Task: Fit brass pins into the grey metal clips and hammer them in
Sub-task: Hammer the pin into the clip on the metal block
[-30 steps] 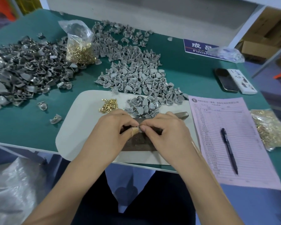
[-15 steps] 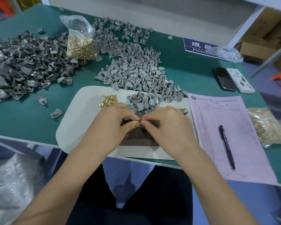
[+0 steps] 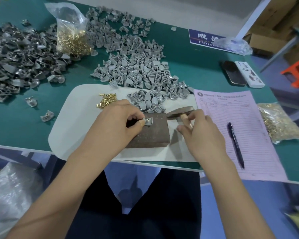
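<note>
Here, your left hand (image 3: 118, 118) pinches a grey clip (image 3: 148, 121) between thumb and forefinger, holding it flat on the far edge of a dark block (image 3: 150, 135), probably so the block backs it like an anvil. A brass pin seems to sit in the clip, though it is too small to be sure. Your right hand (image 3: 199, 131) curls loosely at the pale handle of a hammer (image 3: 180, 112) lying just right of the block, its head touching the block's corner; whether the fingers have closed on the handle, I cannot tell. Loose pins (image 3: 106, 100) and a small heap of clips (image 3: 148, 101) lie on the white mat (image 3: 72, 128), near your hands for easy picking. Larger clip piles and a bag of pins (image 3: 71, 38) sit farther back on the green table (image 3: 16, 125).
</note>
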